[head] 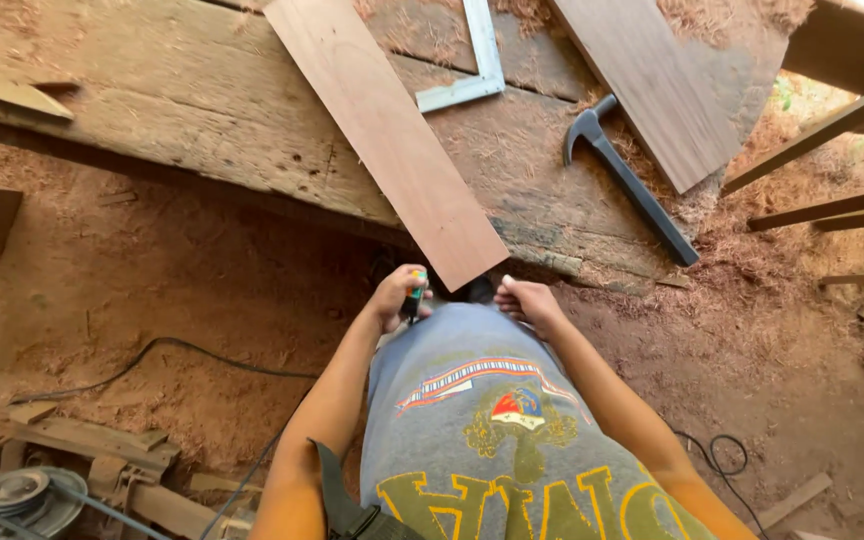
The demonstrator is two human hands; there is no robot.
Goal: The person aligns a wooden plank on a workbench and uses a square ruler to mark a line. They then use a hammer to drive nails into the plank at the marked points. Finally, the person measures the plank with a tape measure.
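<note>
Left hand [392, 297] clenches a marker [414, 300] just below the plank [387, 135] end, right hand [529, 303] fisted empty alongside: marking stage, needing the marker tip on the plank.

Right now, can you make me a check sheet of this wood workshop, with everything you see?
Surface: rough old plank bench, dusted with sawdust.
Job's things: reddish board lies slanting, its end overhanging the bench edge; small dark and green tool.
Clutter: hammer, metal square, second board, wood scrap.
Grips: left hand closed on the small tool; right hand fisted, holding nothing I can see.
Cables: black cable across the dirt; coiled one.
Surroundings: sawdust floor, machine with pulley, stacked slats.
</note>
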